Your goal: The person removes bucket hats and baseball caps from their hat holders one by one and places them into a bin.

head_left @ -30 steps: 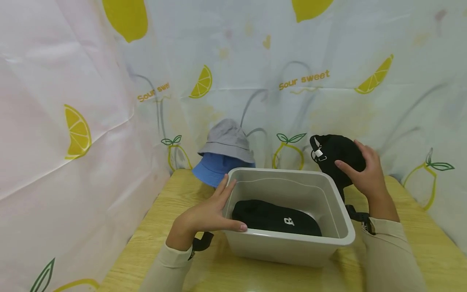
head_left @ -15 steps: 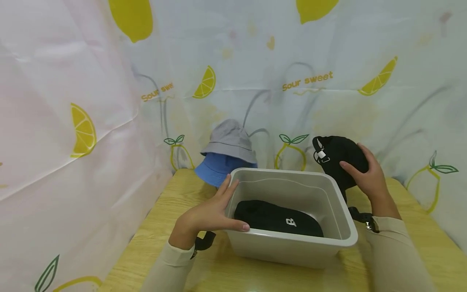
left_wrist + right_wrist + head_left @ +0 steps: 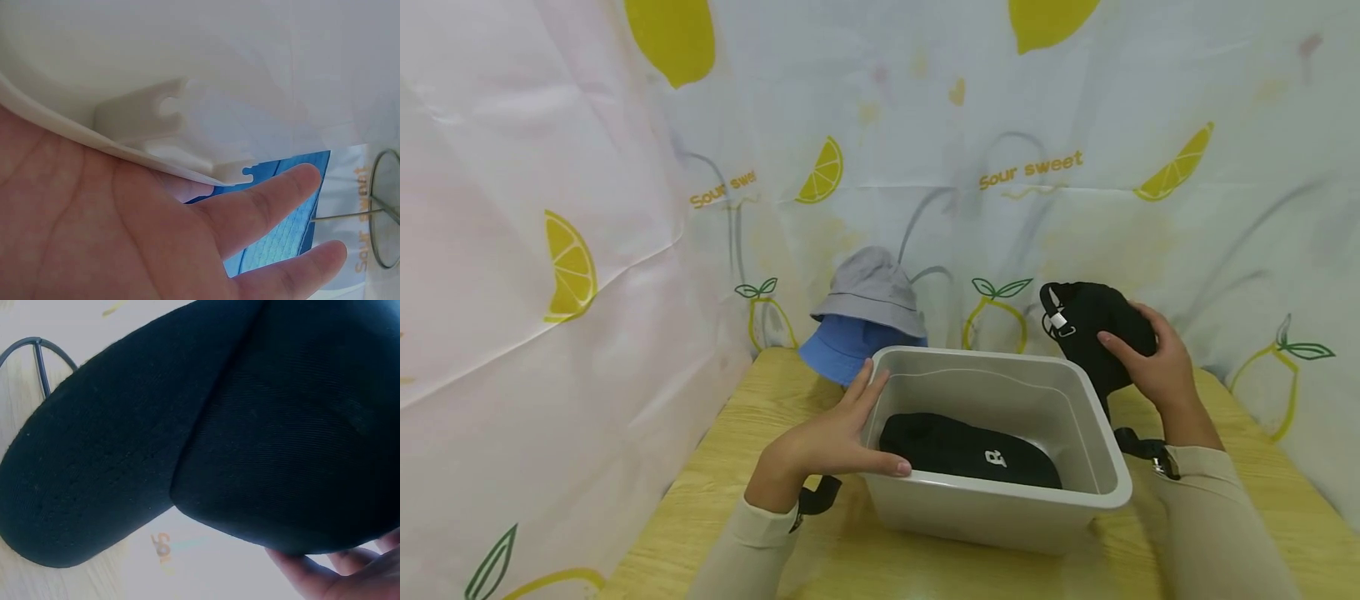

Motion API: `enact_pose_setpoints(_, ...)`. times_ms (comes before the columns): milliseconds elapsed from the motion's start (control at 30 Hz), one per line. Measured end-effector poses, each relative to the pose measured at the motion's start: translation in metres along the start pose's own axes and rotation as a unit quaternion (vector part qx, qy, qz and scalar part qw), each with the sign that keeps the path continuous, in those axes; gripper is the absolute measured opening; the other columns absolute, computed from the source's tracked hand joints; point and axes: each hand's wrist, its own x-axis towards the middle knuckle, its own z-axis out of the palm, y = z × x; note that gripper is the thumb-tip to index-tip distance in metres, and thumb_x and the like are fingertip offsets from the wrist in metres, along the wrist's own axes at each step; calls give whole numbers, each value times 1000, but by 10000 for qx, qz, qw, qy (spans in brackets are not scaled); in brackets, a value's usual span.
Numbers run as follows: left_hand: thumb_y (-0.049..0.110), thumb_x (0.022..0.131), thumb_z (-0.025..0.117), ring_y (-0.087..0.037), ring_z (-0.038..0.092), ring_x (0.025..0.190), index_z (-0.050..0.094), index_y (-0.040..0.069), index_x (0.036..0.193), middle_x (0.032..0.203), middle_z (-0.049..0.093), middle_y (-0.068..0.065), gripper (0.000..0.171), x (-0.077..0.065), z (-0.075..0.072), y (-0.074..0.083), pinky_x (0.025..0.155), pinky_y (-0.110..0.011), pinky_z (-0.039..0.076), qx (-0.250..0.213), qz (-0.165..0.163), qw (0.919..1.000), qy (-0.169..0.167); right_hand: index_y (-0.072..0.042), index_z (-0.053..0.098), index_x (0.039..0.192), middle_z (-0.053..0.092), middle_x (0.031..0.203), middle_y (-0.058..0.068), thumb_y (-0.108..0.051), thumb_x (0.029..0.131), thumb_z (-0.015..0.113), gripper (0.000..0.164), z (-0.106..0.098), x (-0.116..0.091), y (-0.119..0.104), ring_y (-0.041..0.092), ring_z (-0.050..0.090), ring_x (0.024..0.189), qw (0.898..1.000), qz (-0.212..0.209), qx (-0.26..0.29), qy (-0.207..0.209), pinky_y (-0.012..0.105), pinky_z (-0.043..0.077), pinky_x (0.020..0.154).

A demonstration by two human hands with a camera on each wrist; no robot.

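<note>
A: Where do we find the black cap (image 3: 1093, 321)?

B: We see it beyond the right end of the bin (image 3: 970, 512), its lower part dipping behind the rim; whether it touches the table (image 3: 715, 483) we cannot tell

A: And the right hand (image 3: 1161, 367)?

B: We see thumb and fingers gripping the cap, so we judge the step in hand to be taking it up

A: What of the left hand (image 3: 827, 437)?

B: We find its fingers straight at the bin's left side, thumb along the near rim, probably steadying it. Inside lies a lettered cap (image 3: 947, 446); past the far left corner we see a grey hat (image 3: 872, 287) above a blue hat (image 3: 838, 346)

A: What does the next move call for?

B: We'd say a sure grip, and enough lift to clear the rim if the cap goes in
</note>
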Motion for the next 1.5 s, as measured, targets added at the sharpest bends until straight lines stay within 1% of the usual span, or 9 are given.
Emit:
enact_pose_setpoints(200,73,73,81,-30,17,159,-5,42,165,172,-23,5,129,0,0,0,118,-54,38,-31,-31,10000,16,-26,38,161,40,163,17,-53,93,73,81,-1,-1,-2,47,39,142,9999,42,-98,129,71,33,110)
enact_pose_setpoints(467,72,75,80,-32,18,158,-4,36,166,173,-23,3,129,0,-1,1,117,-54,39,25,-30,10000,-12,-24,41,159,42,161,19,-52,93,72,79,-5,-2,-4,48,40,141,9997,21,-150,179,70,34,108)
enact_pose_setpoints(700,72,75,80,-32,16,159,-2,33,168,173,-23,2,130,2,0,0,118,-55,37,-14,-9,10000,-11,-22,43,158,43,160,19,-53,93,72,78,-9,-3,-9,46,41,140,9992,57,-239,306,68,35,109)
enact_pose_setpoints(867,71,75,81,-32,15,159,-3,33,167,172,-23,3,131,1,0,0,118,-56,37,-43,-13,10000,-21,-21,46,156,46,156,22,-50,93,72,74,-14,-1,-14,47,42,138,9981,-92,-363,488,69,34,108)
enact_pose_setpoints(1000,72,74,81,-32,17,159,-4,35,167,172,-23,4,131,1,0,0,118,-55,38,-40,-31,10000,1,-20,50,154,49,153,23,-47,93,74,71,-19,0,-17,48,43,136,9962,-321,-472,658,69,34,108)
enact_pose_setpoints(1167,73,72,81,-30,16,159,-4,34,167,172,-24,8,133,1,2,-1,118,-55,38,-144,-61,9999,18,-19,53,152,51,149,26,-45,93,74,67,-29,0,-22,48,44,133,9933,-573,-639,775,69,32,110)
enact_pose_setpoints(1367,73,73,80,-29,10,160,-4,34,167,172,-24,8,132,5,6,-2,120,-57,35,-233,-2,9997,66,-13,60,144,54,141,26,-45,94,73,61,-35,-2,-28,45,45,131,9901,-741,-760,916,69,33,108)
enact_pose_setpoints(1500,74,73,80,-29,9,160,-4,33,167,172,-24,7,132,7,7,-2,120,-57,34,-223,17,9997,115,-9,62,139,55,139,26,-43,95,74,57,-39,-1,-31,45,45,130,9880,-874,-797,997,69,32,108)
